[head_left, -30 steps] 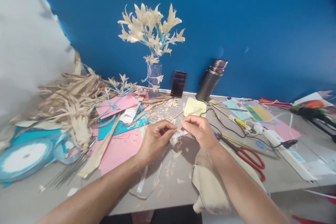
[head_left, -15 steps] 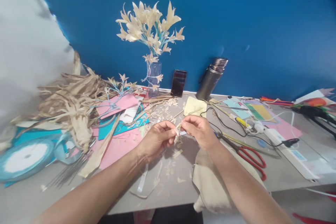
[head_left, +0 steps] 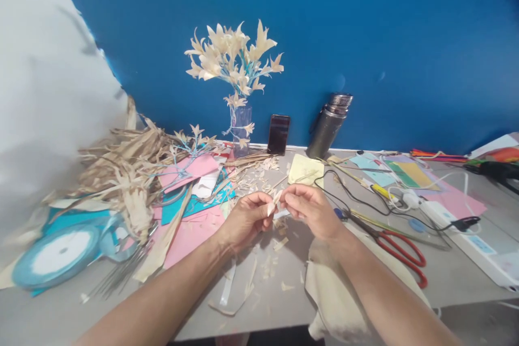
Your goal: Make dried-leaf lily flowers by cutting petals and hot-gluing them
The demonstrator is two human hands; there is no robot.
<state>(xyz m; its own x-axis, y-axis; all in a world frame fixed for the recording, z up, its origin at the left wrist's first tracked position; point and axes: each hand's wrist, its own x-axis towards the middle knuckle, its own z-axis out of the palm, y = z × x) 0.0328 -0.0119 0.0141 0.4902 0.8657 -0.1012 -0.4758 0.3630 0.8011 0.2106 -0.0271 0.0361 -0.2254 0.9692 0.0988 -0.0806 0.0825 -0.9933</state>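
Between my hands is a small cream husk flower point(head_left: 275, 203), its pointed petals showing at the fingertips. My left hand point(head_left: 249, 219) pinches it between thumb and forefinger. From the other side my right hand point(head_left: 308, 208) reaches in with thumb and fingers drawn together at the petals; whether it grips them is hard to see. Below the hands, husk scraps point(head_left: 279, 243) lie scattered on the grey table point(head_left: 267, 303). Behind stands a bunch of similar husk flowers point(head_left: 235, 54) on blue stems in a clear vase point(head_left: 242, 135).
Dried husks point(head_left: 121, 159), a blue ribbon roll point(head_left: 60, 254) and pink paper point(head_left: 190, 235) crowd the left. A phone point(head_left: 278, 135) and a flask point(head_left: 329, 127) lean against the blue wall. At right lie red-handled scissors point(head_left: 401, 251), a beige cloth point(head_left: 332, 292) and a power strip point(head_left: 466, 243).
The view has shifted slightly, so things sit lower in the picture. More of the flower's petals show between my fingers, and my right fingertips have moved a little away from my left ones.
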